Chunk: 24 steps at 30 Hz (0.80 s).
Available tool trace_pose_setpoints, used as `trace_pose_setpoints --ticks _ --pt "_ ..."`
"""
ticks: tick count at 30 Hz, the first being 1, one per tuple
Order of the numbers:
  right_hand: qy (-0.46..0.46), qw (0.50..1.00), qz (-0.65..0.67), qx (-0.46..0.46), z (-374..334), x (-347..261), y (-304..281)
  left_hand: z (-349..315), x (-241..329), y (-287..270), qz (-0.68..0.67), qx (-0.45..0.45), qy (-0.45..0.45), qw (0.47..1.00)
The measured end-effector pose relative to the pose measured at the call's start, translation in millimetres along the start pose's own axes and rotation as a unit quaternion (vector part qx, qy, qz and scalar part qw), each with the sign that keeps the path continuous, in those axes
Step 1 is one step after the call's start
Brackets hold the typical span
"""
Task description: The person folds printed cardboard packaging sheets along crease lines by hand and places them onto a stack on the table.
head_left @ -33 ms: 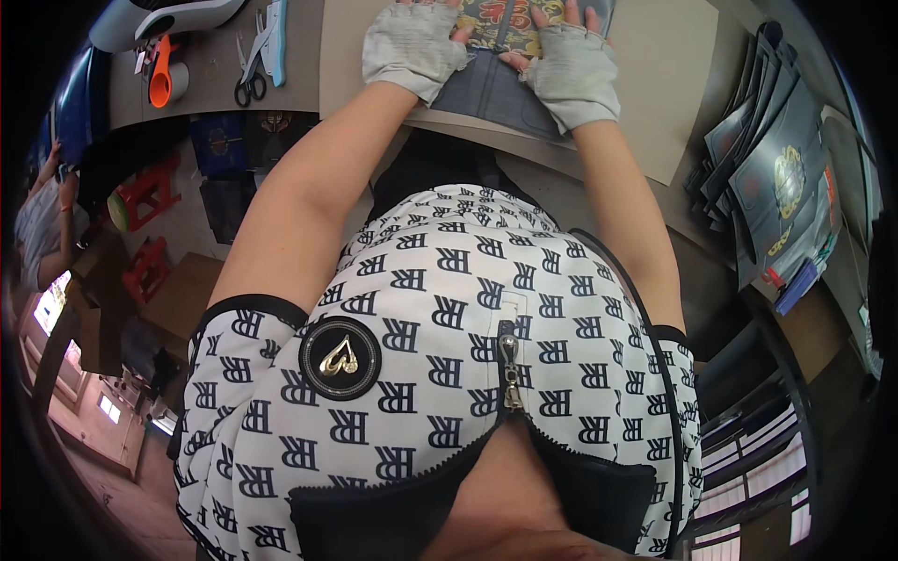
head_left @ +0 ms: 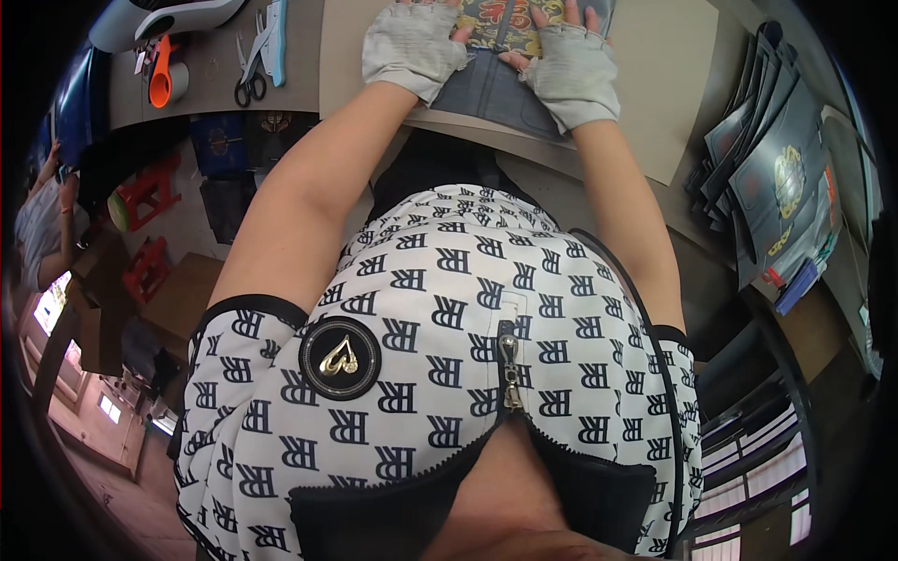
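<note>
A dark grey flat bag (head_left: 486,89) with a gold and red print lies on a beige cardboard sheet (head_left: 659,93) at the far middle of the table. My left hand (head_left: 409,47), in a pale grey fingerless glove, rests on the left side of the bag. On its right side lies my right hand (head_left: 573,70), gloved the same way. Both hands are flat with fingers stretched away from me, and neither grips anything. The top of the picture cuts off the far end of the bag and the tips of some left fingers.
Scissors (head_left: 249,86), a light blue long-handled tool (head_left: 275,47) and an orange ring-shaped tool (head_left: 163,82) lie at the far left. Several dark grey bags (head_left: 781,178) are stacked at the right. Red stools (head_left: 150,194) stand below the table; a person (head_left: 45,224) is at the left edge.
</note>
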State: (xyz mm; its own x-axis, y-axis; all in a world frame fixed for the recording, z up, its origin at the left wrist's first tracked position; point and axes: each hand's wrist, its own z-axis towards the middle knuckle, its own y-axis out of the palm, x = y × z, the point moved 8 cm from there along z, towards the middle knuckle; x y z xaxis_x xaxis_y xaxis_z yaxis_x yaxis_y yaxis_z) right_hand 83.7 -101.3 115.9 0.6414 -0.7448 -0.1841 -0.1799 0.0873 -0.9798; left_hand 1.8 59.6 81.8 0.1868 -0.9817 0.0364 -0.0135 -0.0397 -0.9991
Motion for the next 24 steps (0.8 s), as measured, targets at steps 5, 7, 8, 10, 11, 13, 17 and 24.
trace_pose_setpoints --ticks 5,7,8,10,11,13,17,24 --pt "-0.013 1.0 0.002 0.004 -1.3 -1.2 -1.4 1.9 1.7 0.7 0.006 -0.003 -0.001 1.0" --pt "-0.013 1.0 0.0 0.0 -2.8 -2.0 -2.0 1.5 1.2 -1.0 -0.012 0.0 -0.007 1.0" --pt "-0.014 1.0 0.0 -0.001 -3.0 -2.9 -3.5 0.8 1.1 -1.8 -0.012 -0.001 -0.007 1.0" --pt "-0.013 1.0 0.004 -0.028 -2.2 -4.4 -3.2 0.0 3.4 -10.9 -0.013 0.024 0.003 1.0" --pt "-0.013 1.0 0.004 -0.028 -2.3 -3.8 -3.4 0.2 4.8 -15.1 -0.013 0.023 0.003 1.0" --pt "-0.023 0.999 0.008 -0.036 -3.3 -3.4 -3.0 2.3 15.6 -19.0 -0.025 -0.019 0.05 0.998" --pt "-0.023 0.998 0.011 -0.054 -5.3 -1.6 -4.7 4.3 32.1 -38.1 -0.08 0.038 0.165 0.982" --pt "-0.043 0.996 -0.012 -0.074 -12.6 -20.4 -21.8 3.4 34.0 -24.9 -0.061 0.023 0.203 0.977"
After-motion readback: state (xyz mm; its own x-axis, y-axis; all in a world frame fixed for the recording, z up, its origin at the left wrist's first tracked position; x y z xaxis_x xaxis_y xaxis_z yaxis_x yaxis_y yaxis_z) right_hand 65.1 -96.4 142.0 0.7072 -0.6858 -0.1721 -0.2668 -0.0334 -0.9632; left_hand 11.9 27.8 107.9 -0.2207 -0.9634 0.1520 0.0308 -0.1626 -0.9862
